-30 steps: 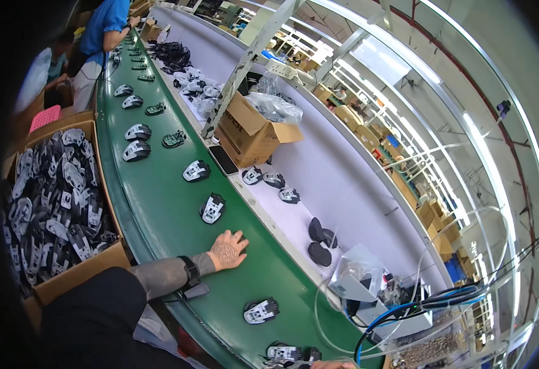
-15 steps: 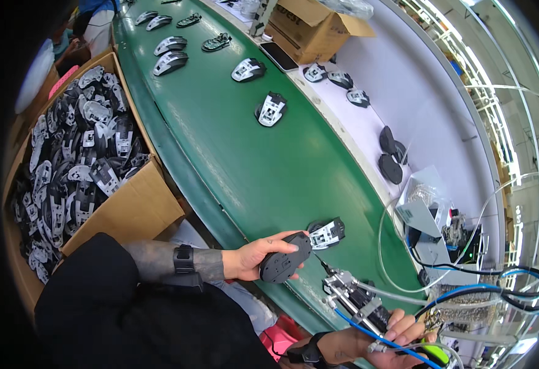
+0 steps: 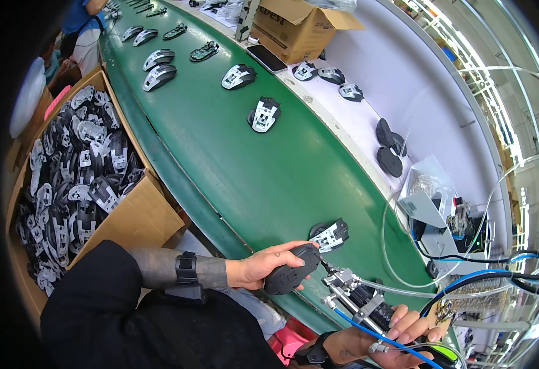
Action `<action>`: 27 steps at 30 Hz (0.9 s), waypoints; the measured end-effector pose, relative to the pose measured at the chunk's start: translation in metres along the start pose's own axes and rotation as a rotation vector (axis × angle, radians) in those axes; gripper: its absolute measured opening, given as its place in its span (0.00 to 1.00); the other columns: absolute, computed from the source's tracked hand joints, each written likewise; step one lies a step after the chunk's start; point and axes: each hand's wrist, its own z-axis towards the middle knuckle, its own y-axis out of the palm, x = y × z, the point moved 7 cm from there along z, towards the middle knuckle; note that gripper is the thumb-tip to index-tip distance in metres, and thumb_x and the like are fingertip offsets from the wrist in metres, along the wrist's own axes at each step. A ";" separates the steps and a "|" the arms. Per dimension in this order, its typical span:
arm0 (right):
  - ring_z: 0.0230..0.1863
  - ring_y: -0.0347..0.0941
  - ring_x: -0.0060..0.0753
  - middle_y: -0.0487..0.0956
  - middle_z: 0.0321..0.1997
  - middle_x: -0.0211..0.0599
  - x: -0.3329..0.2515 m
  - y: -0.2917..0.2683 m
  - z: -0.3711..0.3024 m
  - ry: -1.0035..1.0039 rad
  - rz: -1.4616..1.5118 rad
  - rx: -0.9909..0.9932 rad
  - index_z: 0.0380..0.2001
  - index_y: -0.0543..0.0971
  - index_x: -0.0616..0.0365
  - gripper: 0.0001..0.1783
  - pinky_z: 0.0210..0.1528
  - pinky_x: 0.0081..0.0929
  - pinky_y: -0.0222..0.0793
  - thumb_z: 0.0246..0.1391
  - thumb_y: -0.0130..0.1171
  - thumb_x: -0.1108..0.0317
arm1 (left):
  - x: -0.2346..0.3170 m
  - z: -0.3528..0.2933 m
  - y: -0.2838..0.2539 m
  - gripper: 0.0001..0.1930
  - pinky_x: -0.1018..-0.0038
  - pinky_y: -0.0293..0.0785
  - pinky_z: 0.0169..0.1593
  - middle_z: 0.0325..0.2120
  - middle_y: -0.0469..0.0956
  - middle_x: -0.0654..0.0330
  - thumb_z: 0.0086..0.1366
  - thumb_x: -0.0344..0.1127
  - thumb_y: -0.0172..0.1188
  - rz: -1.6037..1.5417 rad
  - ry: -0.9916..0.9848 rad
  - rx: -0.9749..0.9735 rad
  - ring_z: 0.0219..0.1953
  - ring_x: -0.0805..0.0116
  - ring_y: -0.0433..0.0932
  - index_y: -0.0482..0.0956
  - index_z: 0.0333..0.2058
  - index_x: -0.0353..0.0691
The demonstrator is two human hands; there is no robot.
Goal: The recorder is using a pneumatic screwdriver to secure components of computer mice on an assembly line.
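Observation:
My left hand (image 3: pixel 254 269) grips a black computer mouse (image 3: pixel 289 275) by its side, thumb on top, its flat underside turned up. In my right hand (image 3: pixel 408 327) is a screwdriver (image 3: pixel 358 297) with a metal screw-feeding head and air hoses, its bit pointing at the mouse. The bit's tip meets the edge of the mouse in view; whether it presses into a screw hole I cannot tell. Just beyond the held mouse, a half-built mouse (image 3: pixel 331 236) with a white inner frame lies on the green conveyor belt (image 3: pixel 263 178).
A cardboard box (image 3: pixel 140 212) full of mouse shells stands at the left. More mouse parts (image 3: pixel 264 115) lie farther up the belt. On the white side ledge are a phone (image 3: pixel 266 58), several mouse pieces (image 3: pixel 390 162) and a screw feeder (image 3: pixel 460 224) with looping hoses.
The mouse in my left hand has tilted and shifted slightly right, and the screwdriver's bit has come up to its edge. The whole view has shifted a little.

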 end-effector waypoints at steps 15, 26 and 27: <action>0.23 0.64 0.32 0.66 0.24 0.35 -0.008 -0.008 -0.017 -0.063 -0.123 0.088 0.53 0.65 0.58 0.28 0.30 0.29 0.57 0.61 0.47 0.46 | 0.001 0.009 -0.021 0.26 0.64 0.78 0.45 0.48 0.67 0.56 0.63 0.39 0.51 -0.142 0.024 0.045 0.44 0.62 0.74 0.61 0.60 0.48; 0.23 0.65 0.32 0.67 0.24 0.36 -0.004 -0.011 -0.019 -0.078 -0.074 0.117 0.53 0.66 0.58 0.28 0.30 0.30 0.58 0.61 0.47 0.46 | 0.005 0.004 -0.010 0.28 0.64 0.78 0.47 0.52 0.65 0.54 0.62 0.37 0.52 -0.080 0.039 0.026 0.45 0.62 0.74 0.57 0.61 0.44; 0.23 0.65 0.32 0.67 0.24 0.36 -0.004 -0.011 -0.019 -0.076 -0.075 0.115 0.53 0.66 0.58 0.28 0.30 0.30 0.58 0.61 0.47 0.46 | 0.005 0.005 -0.010 0.29 0.63 0.76 0.49 0.55 0.63 0.54 0.61 0.37 0.53 -0.058 0.031 0.018 0.46 0.61 0.72 0.56 0.61 0.44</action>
